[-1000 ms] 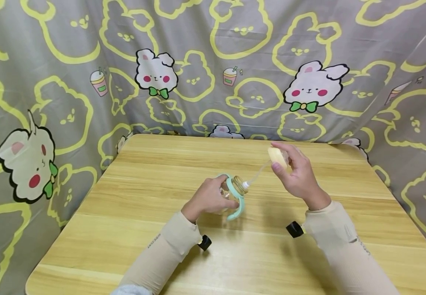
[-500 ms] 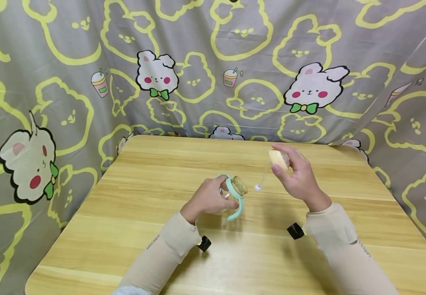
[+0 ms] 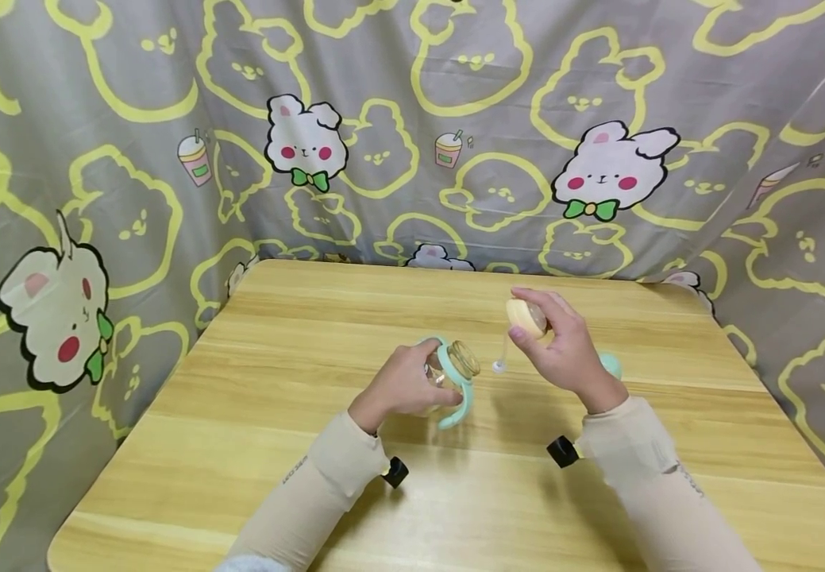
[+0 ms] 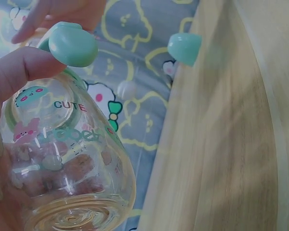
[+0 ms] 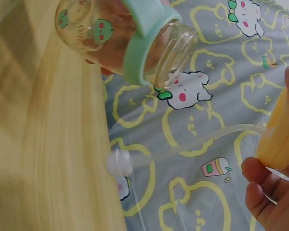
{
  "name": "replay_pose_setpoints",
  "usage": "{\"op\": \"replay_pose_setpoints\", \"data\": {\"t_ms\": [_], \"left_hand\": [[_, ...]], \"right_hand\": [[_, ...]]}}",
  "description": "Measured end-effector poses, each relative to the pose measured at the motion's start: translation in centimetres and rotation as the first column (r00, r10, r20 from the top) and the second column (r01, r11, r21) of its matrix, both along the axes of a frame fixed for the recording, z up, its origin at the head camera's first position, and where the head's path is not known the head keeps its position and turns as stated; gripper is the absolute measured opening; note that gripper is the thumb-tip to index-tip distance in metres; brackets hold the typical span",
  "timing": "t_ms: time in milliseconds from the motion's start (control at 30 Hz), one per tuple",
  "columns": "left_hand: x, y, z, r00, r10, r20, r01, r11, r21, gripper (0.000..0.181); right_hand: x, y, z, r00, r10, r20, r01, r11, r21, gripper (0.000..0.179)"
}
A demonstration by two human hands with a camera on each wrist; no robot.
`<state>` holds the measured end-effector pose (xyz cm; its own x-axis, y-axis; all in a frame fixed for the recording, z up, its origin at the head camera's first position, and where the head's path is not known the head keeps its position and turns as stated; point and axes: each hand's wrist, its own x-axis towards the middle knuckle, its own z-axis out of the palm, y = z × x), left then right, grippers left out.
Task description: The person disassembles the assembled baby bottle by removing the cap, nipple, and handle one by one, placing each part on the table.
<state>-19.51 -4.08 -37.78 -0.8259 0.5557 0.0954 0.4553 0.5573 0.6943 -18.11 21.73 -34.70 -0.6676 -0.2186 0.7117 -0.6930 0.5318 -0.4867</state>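
My left hand (image 3: 408, 380) grips a clear baby bottle (image 4: 62, 163) with a mint-green two-handled collar (image 5: 139, 48). The bottle tilts to the right and its threaded neck (image 3: 464, 360) is uncovered. To the right, my right hand (image 3: 562, 345) pinches a pale yellow screw ring (image 3: 522, 318) with a clear teat part behind it, partly covered by the fingers. From the ring hangs a thin clear straw (image 5: 197, 144) with a white weighted end (image 5: 119, 162). That end is apart from the bottle's mouth, just to its right.
A mint-green cap (image 3: 611, 365) stands on the wooden table (image 3: 240, 413) beyond my right wrist. A patterned curtain (image 3: 383, 71) encloses the table's back and sides. Black wrist cameras sit below both wrists.
The straw's white end has come away from the bottle's mouth. My right hand first held its place, then shifted slightly left and down, uncovering the green cap. The bottle stays put.
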Motion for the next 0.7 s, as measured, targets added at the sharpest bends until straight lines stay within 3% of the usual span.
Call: {"op": "replay_pose_setpoints", "data": {"t_ms": [267, 700], "left_hand": [[0.0, -0.3, 0.0, 1.0, 0.012, 0.016, -0.012, 1.0, 0.013, 0.045], [-0.1, -0.6, 0.3, 1.0, 0.02, -0.011, -0.02, 1.0, 0.013, 0.045]], "right_hand": [[-0.3, -0.7, -1.2, 0.997, -0.012, 0.07, 0.008, 0.999, 0.05, 0.048], [-0.7, -1.9, -2.4, 0.992, -0.011, 0.123, 0.002, 0.997, 0.071, 0.05]]}}
